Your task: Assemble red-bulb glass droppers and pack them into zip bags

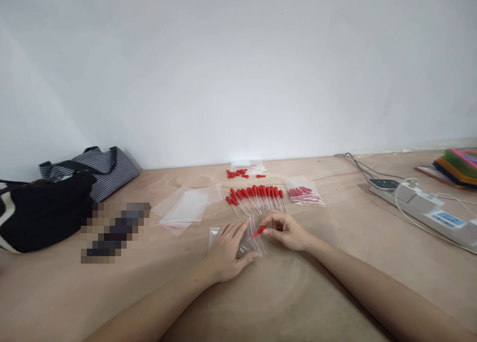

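Observation:
My left hand (pixel 225 255) lies over a small clear zip bag (pixel 244 246), its fingers along the far edge and its thumb at the near edge, holding it. At the bag's mouth on the right, my right hand (pixel 286 232) pinches a dropper by its red rubber bulb (pixel 258 231). The dropper's glass stem points left and is hard to make out against the plastic. Just beyond my hands lies a row of red-bulbed droppers (pixel 257 192), their clear stems toward me.
Flat zip bags (pixel 186 207) lie left of the row, and bagged droppers (pixel 303 192) to its right. Loose red bulbs (pixel 235 173) sit near the wall. A black bag (pixel 48 208) and striped bag (pixel 112 171) stand left; a power strip (pixel 428 215) with cables lies right.

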Demonstrator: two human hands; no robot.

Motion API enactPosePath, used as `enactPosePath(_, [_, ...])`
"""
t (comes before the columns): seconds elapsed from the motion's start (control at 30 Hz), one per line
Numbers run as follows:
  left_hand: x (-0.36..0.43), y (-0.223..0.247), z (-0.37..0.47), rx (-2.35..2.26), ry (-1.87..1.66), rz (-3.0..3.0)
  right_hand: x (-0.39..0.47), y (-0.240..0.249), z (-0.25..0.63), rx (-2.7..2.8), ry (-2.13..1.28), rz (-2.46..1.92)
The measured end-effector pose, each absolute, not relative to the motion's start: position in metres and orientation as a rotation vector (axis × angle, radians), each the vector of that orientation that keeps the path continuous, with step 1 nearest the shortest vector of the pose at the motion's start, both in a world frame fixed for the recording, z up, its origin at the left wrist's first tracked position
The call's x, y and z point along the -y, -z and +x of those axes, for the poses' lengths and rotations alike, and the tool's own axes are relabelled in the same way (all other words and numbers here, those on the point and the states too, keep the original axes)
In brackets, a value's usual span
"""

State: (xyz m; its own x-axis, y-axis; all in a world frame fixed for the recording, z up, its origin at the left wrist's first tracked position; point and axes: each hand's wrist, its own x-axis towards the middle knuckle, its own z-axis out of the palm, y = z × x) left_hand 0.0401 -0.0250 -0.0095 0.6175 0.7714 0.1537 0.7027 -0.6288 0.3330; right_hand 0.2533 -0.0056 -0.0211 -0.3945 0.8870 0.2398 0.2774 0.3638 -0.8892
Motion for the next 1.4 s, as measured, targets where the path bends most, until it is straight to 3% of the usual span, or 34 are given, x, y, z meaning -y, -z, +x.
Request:
enactPosePath(0.47, [0.027, 0.007, 0.047, -1.193, -0.547, 2.665, 0.008, 0.027, 0.243, 2.116, -0.844, -0.959])
enactPosePath(0.7, [0.027, -0.001, 0.011, -1.137, -0.38, 2.577, -0.003, 0.039, 0.247, 1.925, -1.082, -1.118])
enactPosePath(0.87, [0.026, 0.003, 0.004, -1.13, -0.378, 2.518, -0.005, 0.035, 0.257, 1.923, -1.066, -1.2])
enactPosePath(1.1, [0.025, 0.002, 0.006, -1.11, -0.422, 2.504, -0.037, 0.016, 0.288, 1.71, -0.451, -1.779])
enactPosePath(1.4, [0.027, -0.001, 0.005, -1.114, -0.38, 2.497, -0.07, 0.021, 0.282, 1.634, -0.44, -1.953])
